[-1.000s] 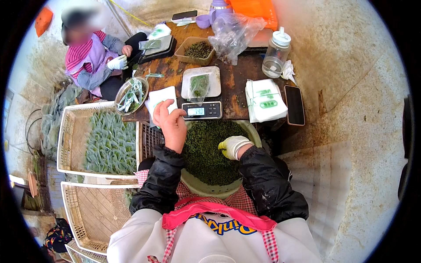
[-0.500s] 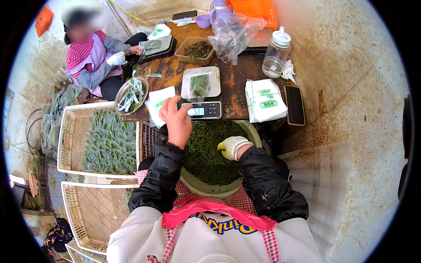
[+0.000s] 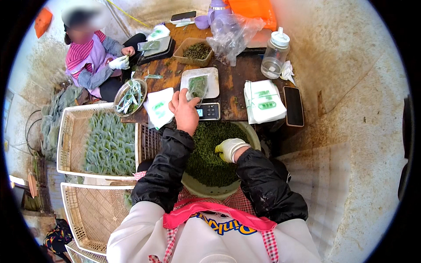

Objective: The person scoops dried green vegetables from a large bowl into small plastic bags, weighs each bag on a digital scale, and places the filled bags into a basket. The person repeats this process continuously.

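Observation:
My bare left hand [image 3: 186, 115] reaches over the front of the kitchen scale [image 3: 212, 84], fingers apart, by the lower edge of a clear bag [image 3: 198, 87] of green contents lying on its pan. Whether the fingertips touch the bag I cannot tell. The hand covers part of the scale's display. My right hand [image 3: 232, 149], in a white glove with yellow fingertips, is closed, its curled fingers at the heap of small green berries [image 3: 210, 166] filling a pale round tub [image 3: 253, 136]. What those fingers pinch is hidden.
Stacks of printed bags [image 3: 265, 101] [image 3: 160, 107], a bowl of ties [image 3: 144, 94], a phone [image 3: 293, 105] and a bottle [image 3: 275, 55] stand on the wooden table. Filled bags line a crate [image 3: 72, 144] at left. A co-worker [image 3: 92, 61] sits far left by another scale.
My left hand has moved right and toward the bag, its fingers extending. My right hand has shifted slightly left and lower at the berries. The co-worker's bare hand has drawn back from the other scale.

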Demonstrator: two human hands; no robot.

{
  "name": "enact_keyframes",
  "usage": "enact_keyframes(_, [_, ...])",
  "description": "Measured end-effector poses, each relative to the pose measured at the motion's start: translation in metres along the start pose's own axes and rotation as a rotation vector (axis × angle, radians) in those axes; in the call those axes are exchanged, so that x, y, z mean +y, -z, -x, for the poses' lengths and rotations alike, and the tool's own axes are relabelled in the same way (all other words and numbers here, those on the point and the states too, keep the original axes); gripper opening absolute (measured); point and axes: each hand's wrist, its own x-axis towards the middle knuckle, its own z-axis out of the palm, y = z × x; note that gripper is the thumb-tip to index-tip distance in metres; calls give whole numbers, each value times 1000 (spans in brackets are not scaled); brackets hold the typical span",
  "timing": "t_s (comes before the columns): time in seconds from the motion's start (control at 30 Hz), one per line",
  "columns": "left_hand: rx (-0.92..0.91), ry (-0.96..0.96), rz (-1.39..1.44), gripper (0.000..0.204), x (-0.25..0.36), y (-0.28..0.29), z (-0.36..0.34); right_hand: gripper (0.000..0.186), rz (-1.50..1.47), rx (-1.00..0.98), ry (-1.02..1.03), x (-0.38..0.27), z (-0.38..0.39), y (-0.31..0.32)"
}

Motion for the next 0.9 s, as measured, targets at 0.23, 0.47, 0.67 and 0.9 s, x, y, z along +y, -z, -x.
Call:
enact_keyframes(0.23, [58,39,30,34,-7,-9,1,45,44,-13,18,-4,0,1])
enact_keyframes(0.47, [35,19,60,26,-4,-11,-5,46,51,-24,9,-2,-10,-7])
enact_keyframes(0.67, [123,52,137,16,6,31,16,46,61,-17,25,0,-9,-6])
enact_keyframes(0.9, [159,89,139,16,4,53,26,46,48,-9,24,-4,-3,-3])
